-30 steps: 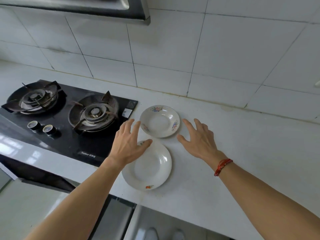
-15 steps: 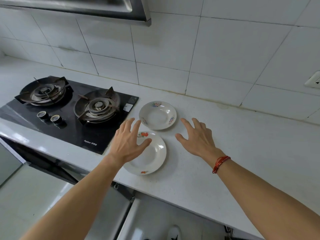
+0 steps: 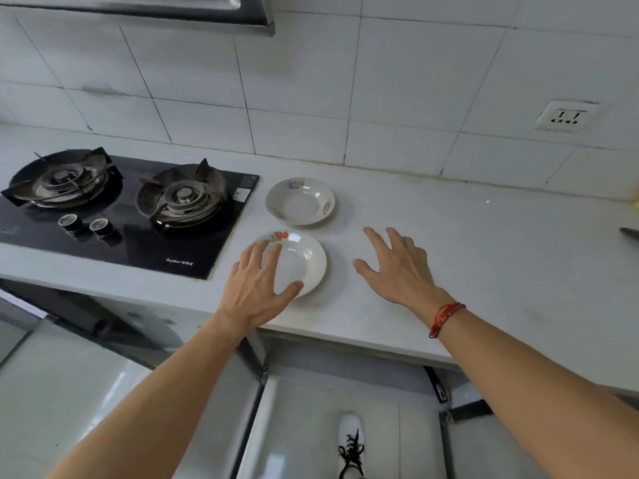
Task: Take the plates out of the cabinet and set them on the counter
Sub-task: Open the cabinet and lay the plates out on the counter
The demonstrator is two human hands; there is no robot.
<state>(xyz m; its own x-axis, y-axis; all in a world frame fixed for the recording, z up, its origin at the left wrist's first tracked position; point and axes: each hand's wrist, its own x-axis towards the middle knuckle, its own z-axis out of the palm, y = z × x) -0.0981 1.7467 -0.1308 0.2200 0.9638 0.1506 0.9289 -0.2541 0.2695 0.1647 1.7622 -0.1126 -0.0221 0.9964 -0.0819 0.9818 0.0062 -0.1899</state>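
Two white plates with small flower prints lie on the pale counter, just right of the hob. The far plate sits free near the wall. The near plate lies close to the counter's front edge. My left hand hovers over the near plate's left side with fingers spread, holding nothing. My right hand is spread open above the bare counter right of the near plate, apart from both plates. A red string bracelet circles that wrist.
A black two-burner gas hob fills the counter's left part. A wall socket sits at the upper right. Below the counter edge, cabinet doors stand open, and a shoe shows on the floor. A dark object pokes in at the right edge.
Both hands have drawn back toward the counter's front edge, away from the far plate. The view has pulled back and tilted down, showing more of the cabinet below.
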